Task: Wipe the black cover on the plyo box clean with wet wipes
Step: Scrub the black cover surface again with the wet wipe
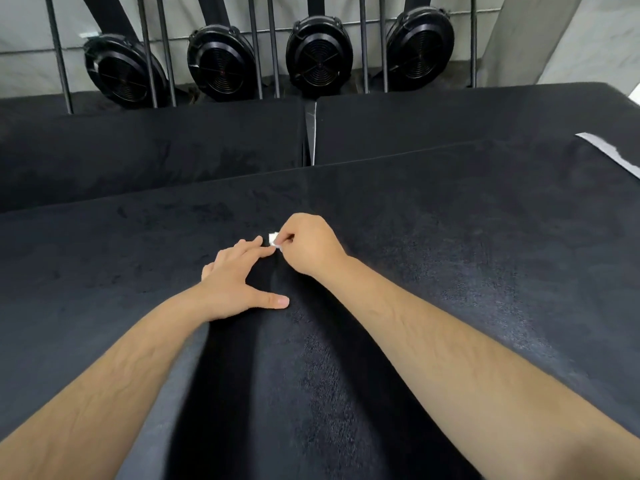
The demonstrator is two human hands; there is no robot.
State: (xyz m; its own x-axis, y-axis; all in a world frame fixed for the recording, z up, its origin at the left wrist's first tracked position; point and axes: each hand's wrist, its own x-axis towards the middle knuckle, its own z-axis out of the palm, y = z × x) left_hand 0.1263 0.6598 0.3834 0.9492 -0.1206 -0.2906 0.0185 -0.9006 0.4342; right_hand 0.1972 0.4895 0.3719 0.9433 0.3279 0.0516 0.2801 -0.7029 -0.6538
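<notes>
I see my left hand (235,282) lying flat on the black cover (450,265), fingers straight and spread, thumb out to the side, forefinger tip just beside a small folded white wipe (273,239). The wipe sits on the cover about midway between its left and right edges, nearer the far edge. My right hand (310,245) pinches it, fingers curled. A pale strip (611,152) lies by the cover's far right corner.

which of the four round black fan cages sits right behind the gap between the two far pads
The third round black fan cage from the left stands behind the gap; the others sit off to the sides.
</notes>
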